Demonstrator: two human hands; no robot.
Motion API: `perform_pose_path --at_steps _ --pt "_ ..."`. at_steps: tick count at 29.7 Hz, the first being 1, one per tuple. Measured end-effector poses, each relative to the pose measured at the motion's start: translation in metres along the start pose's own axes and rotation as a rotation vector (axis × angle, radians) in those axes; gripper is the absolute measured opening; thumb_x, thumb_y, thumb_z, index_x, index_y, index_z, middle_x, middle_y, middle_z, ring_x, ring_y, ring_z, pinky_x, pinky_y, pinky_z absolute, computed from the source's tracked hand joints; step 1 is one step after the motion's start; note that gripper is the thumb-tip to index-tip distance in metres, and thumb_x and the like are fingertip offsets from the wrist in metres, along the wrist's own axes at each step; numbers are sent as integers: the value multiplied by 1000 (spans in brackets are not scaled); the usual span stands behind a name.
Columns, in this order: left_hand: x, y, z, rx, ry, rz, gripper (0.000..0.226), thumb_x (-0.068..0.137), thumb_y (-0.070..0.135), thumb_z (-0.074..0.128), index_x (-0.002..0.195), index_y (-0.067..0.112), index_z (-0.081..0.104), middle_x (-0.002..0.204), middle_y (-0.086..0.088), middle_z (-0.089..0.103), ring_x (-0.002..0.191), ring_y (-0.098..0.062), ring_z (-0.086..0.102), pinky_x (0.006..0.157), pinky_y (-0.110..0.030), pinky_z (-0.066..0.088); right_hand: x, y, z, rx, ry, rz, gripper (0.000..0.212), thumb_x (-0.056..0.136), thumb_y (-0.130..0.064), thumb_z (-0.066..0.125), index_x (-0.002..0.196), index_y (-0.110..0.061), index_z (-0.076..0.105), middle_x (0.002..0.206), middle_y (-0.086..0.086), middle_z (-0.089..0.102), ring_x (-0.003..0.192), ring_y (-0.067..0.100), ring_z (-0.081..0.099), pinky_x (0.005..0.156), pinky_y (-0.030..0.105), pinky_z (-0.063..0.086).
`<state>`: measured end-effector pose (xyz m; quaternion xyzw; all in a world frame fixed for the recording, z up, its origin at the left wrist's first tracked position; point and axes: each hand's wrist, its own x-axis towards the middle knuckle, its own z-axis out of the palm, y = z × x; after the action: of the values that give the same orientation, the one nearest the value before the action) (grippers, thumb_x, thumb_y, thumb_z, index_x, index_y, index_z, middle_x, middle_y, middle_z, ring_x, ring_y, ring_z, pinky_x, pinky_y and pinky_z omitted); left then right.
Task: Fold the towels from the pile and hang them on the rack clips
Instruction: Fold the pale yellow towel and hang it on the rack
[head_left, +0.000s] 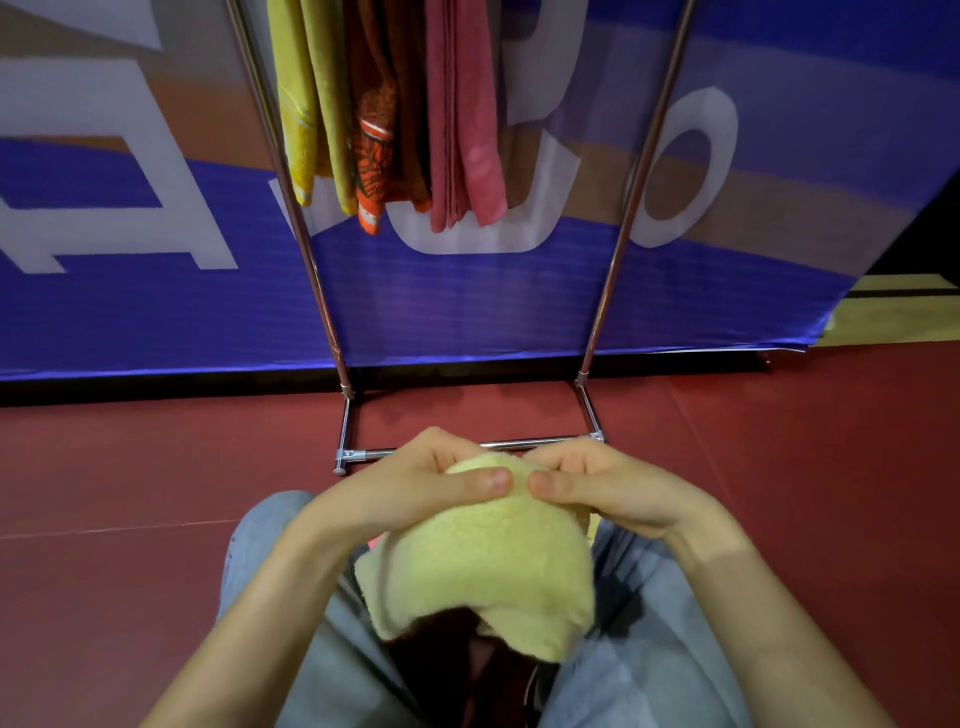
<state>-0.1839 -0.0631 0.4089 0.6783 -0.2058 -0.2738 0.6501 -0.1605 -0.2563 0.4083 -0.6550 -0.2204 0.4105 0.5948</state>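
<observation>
1. Pale yellow-green terry makes up the towel (483, 571). It is thick and fluffy with a nubby looped pile. It is bunched into a rounded, dome-like bundle, and its lower edge curls under above a dark hollow.
2. It hangs in the air over the person's lap, on the near side of the rack (363, 453), held between both hands.
3. The left hand (415, 483) grasps the upper left of the bundle. Its thumb presses flat on the near face and its fingers curl round behind.
4. The right hand (602, 488) grasps the upper right in the same way, thumb in front and fingers wrapped behind. The two thumb tips lie just beside each other.
5. Thin, shiny metal tubes form the rack: two slanting uprights joined to low bars that lie on the floor (779, 467).
6. Four cloths hang side by side from it:
   - a yellow towel (298, 104);
   - an olive towel (332, 104);
   - an orange towel (376, 145), patterned and with a pale stripe;
   - a pink towel (467, 114), smooth and in long narrow folds.
   Their tops run out of view, so how they are fastened cannot be told.
7. Behind the rack stands a smooth banner (467, 312), blue and brown with big white shapes.
8. The floor is matte dark red, and the jeans (260, 535) are light blue denim.
</observation>
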Motion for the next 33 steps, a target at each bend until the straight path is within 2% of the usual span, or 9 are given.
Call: perform_pose_path --at_steps 4,7,9,11,13,18,23,29,33 --pt "-7 -6 -7 -8 37 12 40 55 65 69 56 25 69 50 14 61 49 2 53 50 -11 40 -3 13 -4 -1 -24 18 42 52 -66 70 62 -26 69 57 -16 63 54 -5 54 52 8 39" --pt "-9 -15 -9 25 20 -41 38 62 58 71 56 21 65 52 10 56 52 -16 48 48 -19 35 -7 15 -9 112 18 -67 40 50 -56 77 65 -20 72 58 -13 66 55 -4 58 52 8 42" --pt "-5 -12 -4 -6 -41 -86 19 74 38 65 72 19 66 57 14 61 55 -7 55 52 -13 39 -5 8 -9 167 28 -126 40 50 -51 78 72 -17 74 60 -11 69 56 -4 61 52 8 44" --pt "6 -5 -3 -32 -20 -81 46 70 44 66 92 4 63 71 10 65 67 -3 59 62 -12 46 2 -3 -7 169 29 -149 37 50 -47 76 69 -16 73 56 -11 67 51 -4 58 47 7 42" --pt "19 3 -4 -10 61 -43 69 56 65 70 97 9 67 85 -2 65 84 -14 59 76 -24 48 11 -10 -9 160 57 -157 41 48 -50 77 69 -15 72 56 -9 67 50 -3 58 47 8 42" --pt "42 28 -10 -25 84 -58 60 50 69 69 84 20 73 87 2 73 89 -13 64 84 -29 49 14 -28 -22 187 163 -183 52 42 -59 79 72 -17 74 63 -7 70 56 -1 61 52 11 46" --pt "67 90 -20 -52 107 40 33 77 35 50 94 12 68 89 -4 69 86 -14 62 78 -24 49 3 -76 -52 166 282 -198 66 37 -58 82 81 -12 72 74 -2 72 68 7 65 64 19 50" --pt "100 153 -38 3 107 156 21 84 26 53 85 9 64 76 1 70 72 -7 64 69 -16 50 0 -128 -80 106 370 -228 54 61 -53 71 94 -10 69 79 3 69 70 12 62 61 20 46" --pt "117 174 -54 28 140 168 27 79 28 50 88 11 69 81 1 73 79 -9 66 74 -17 51 5 -142 -101 158 447 -298 39 81 -28 59 110 -2 62 86 2 72 77 10 67 64 18 51"
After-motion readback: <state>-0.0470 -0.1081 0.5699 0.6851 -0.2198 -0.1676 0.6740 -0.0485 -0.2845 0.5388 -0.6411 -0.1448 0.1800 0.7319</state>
